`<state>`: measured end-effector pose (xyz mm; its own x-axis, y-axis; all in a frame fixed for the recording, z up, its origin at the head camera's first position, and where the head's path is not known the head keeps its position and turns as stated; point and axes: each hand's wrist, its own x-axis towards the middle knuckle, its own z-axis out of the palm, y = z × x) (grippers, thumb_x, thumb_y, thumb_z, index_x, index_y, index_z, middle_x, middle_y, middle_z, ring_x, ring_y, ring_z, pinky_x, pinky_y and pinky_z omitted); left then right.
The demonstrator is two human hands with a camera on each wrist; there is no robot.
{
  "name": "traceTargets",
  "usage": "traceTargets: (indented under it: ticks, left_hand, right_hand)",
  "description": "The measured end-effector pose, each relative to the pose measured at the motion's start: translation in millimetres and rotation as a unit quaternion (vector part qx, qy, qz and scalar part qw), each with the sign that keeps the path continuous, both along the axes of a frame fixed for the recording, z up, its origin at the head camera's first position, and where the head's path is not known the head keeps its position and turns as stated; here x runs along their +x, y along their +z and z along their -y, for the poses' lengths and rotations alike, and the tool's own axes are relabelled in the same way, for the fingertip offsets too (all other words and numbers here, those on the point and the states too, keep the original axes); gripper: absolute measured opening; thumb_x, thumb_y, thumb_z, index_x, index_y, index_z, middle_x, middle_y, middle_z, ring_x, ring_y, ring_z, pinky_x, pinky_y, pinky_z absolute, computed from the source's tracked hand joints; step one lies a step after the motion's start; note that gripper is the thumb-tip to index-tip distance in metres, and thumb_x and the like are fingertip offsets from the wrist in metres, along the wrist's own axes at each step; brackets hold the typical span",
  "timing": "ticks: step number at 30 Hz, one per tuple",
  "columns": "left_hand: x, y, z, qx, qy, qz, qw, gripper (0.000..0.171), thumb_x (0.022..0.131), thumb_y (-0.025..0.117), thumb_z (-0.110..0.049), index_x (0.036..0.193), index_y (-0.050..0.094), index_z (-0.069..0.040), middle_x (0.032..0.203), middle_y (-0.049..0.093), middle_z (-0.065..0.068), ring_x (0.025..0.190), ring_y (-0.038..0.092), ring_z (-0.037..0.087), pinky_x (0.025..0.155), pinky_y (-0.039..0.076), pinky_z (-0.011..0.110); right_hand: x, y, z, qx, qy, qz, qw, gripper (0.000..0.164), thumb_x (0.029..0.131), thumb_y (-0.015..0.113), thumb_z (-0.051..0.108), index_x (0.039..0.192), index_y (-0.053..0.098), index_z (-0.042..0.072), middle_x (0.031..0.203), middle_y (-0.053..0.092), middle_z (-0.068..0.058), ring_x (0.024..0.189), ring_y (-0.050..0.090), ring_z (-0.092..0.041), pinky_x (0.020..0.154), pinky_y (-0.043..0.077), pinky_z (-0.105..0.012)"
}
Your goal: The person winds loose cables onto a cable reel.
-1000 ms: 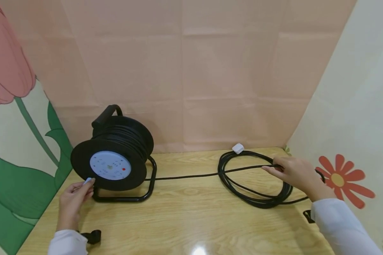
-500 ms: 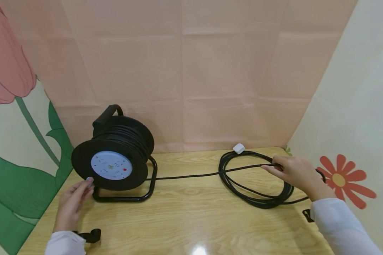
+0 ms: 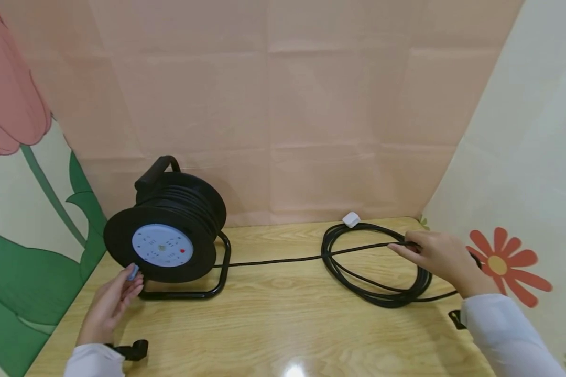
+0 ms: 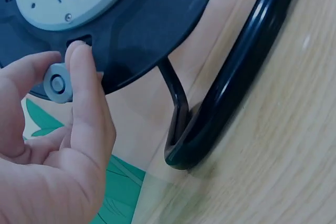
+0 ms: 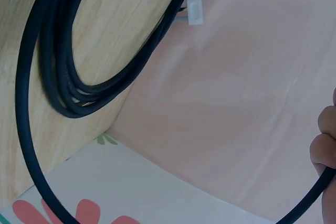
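Observation:
A black cable reel with a pale blue socket panel stands on the left of the table. At the lower left rim of its front disc, my left hand pinches a small grey-blue knob between thumb and fingers. From the reel's base a black cable runs right to my right hand, which pinches it just above a loose coil. In the right wrist view only the fingertips show, with the cable leaving them.
A white plug lies at the coil's back edge. The reel's tube frame rests on the wooden table. A pink sheet hangs behind, with flower-print sheets at both sides. Black straps hang near both wrists.
My left hand has shifted slightly down and left, its fingers have loosened a little, and more of the knob shows. My right hand and the cable look almost unmoved.

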<state>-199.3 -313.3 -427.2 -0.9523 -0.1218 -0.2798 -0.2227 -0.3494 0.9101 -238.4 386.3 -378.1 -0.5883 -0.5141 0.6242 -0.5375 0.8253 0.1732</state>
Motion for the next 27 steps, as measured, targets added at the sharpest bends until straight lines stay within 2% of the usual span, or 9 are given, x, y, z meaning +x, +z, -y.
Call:
traceTargets:
  ticks: [3,7,12,16,19,23,27]
  left_hand:
    - [1.8,1.9,0,0.006,0.016,-0.012,0.9998,0.022,0.101,0.061,-0.029,0.085,0.069,-0.017,0.083,0.067,-0.005,0.076,0.065,0.002,0.079,0.053,0.015]
    - [5.6,7.1,1,0.036,0.034,-0.020,0.9985,0.021,0.099,0.064,-0.032,0.085,0.070,-0.017,0.085,0.067,-0.005,0.078,0.065,0.002,0.079,0.053,0.014]
    - [6.7,11.9,4,0.069,0.034,-0.049,0.9959,0.023,0.100,0.062,-0.031,0.086,0.072,-0.016,0.086,0.067,-0.004,0.078,0.066,0.003,0.077,0.054,0.015]
    - [6.4,14.4,6,0.066,0.033,-0.056,0.9957,0.023,0.101,0.062,-0.029,0.085,0.072,-0.015,0.085,0.068,-0.004,0.077,0.066,0.003,0.076,0.054,0.015]
    - [6.4,18.1,7,0.065,0.041,-0.058,0.9954,0.022,0.100,0.062,-0.028,0.086,0.072,-0.015,0.084,0.068,-0.003,0.076,0.066,0.004,0.075,0.054,0.015]
    - [5.0,26.4,8,0.070,0.053,-0.064,0.9940,0.018,0.098,0.066,-0.026,0.086,0.071,-0.014,0.083,0.068,-0.001,0.075,0.066,0.006,0.074,0.055,0.017]
    - [2.7,35.2,9,0.067,0.054,-0.085,0.9927,0.018,0.098,0.066,-0.022,0.085,0.073,-0.012,0.081,0.069,0.000,0.073,0.067,0.007,0.073,0.056,0.018]
  right_hand:
    - [-3.2,0.6,4,0.003,0.010,-0.002,1.000,0.050,0.086,0.072,0.056,0.067,0.036,0.027,0.058,0.022,0.020,0.049,0.017,0.004,0.044,0.016,-0.020]
    - [-5.5,2.8,9,0.007,0.015,-0.006,1.000,0.051,0.089,0.064,0.063,0.067,0.036,0.026,0.059,0.021,0.020,0.049,0.014,0.005,0.044,0.015,-0.021]
    - [-4.0,7.9,17,0.012,0.000,0.021,1.000,0.043,0.091,0.069,0.049,0.070,0.040,0.025,0.059,0.027,0.019,0.047,0.020,0.002,0.043,0.019,-0.022]
    - [-4.6,8.5,21,0.010,-0.002,0.028,1.000,0.038,0.088,0.073,0.039,0.073,0.042,0.026,0.061,0.030,0.018,0.047,0.024,0.001,0.042,0.022,-0.023]
    - [-6.9,8.3,23,0.012,0.011,0.013,1.000,0.041,0.091,0.069,0.047,0.072,0.042,0.024,0.060,0.027,0.018,0.047,0.021,0.001,0.042,0.020,-0.022]
    - [-8.8,8.0,22,0.011,0.018,-0.011,1.000,0.050,0.096,0.053,0.064,0.070,0.040,0.023,0.059,0.022,0.019,0.047,0.015,0.003,0.041,0.016,-0.021]
    - [-10.6,7.4,24,0.014,0.017,-0.011,1.000,0.047,0.097,0.053,0.062,0.071,0.043,0.024,0.059,0.028,0.018,0.048,0.019,0.001,0.041,0.018,-0.022]
